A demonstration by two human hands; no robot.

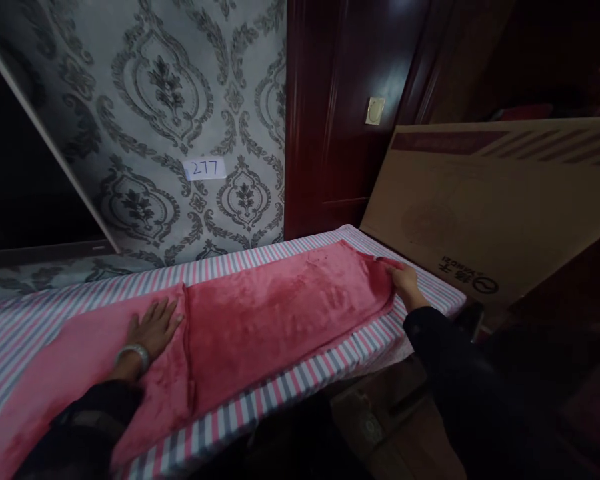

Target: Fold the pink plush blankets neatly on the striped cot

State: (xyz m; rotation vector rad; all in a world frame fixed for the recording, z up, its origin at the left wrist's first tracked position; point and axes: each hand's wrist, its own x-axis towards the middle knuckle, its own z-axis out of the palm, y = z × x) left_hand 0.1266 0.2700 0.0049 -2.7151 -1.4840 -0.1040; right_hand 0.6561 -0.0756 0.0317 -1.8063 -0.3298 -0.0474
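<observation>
A plush pink-red blanket (280,313) lies along the table, with a folded-over layer at its left part ending in an edge near the middle. On that folded part my left hand (153,330) rests flat, fingers spread, a bracelet or watch band at the wrist. At the far right end my right hand (404,279) grips the blanket's edge, which is lifted and curled a little. Its fingertips are partly hidden by the fabric. Underneath, a cloth with pink, grey and white stripes (240,412) covers the table.
Behind the table stands a patterned grey wall (250,127) bearing a paper label (205,168) reading 277. A dark red door (330,120) is beside it. A large cardboard box (480,200) leans at the right. A dark screen (25,173) hangs at the left.
</observation>
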